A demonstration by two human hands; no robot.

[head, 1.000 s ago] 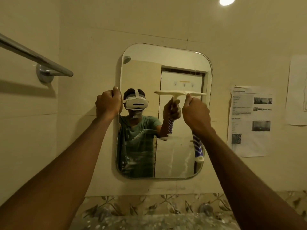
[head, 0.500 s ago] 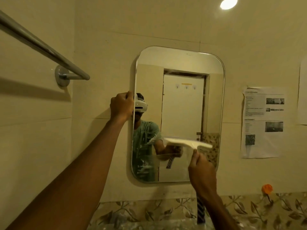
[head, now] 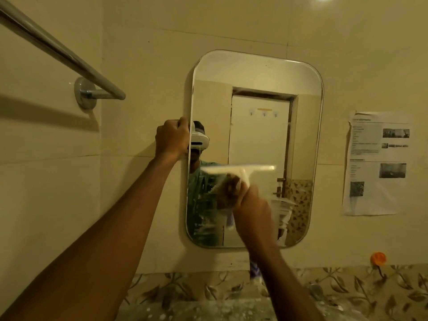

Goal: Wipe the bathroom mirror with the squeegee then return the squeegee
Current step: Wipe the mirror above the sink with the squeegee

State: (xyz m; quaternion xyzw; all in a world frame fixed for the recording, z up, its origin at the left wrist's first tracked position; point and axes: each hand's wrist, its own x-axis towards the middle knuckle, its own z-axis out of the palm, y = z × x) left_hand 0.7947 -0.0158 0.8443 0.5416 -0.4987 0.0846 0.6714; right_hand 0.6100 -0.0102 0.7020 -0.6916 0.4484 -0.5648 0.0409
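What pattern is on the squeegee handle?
Blue and white stripes on the handle, head view, below the right hand.

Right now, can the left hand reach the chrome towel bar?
Probably, once freed: the left hand grips the rounded mirror by its edge; nothing blocks the way to the chrome towel bar.

Left arm (head: 115, 216): bare, stretched forward and up.
Left hand (head: 172, 137): fingers curled over left edge of mirror (head: 254, 70).
Right arm (head: 284, 279): raised, motion-blurred.
Right hand (head: 253, 212): fist wrapped round squeegee (head: 238, 169) handle.
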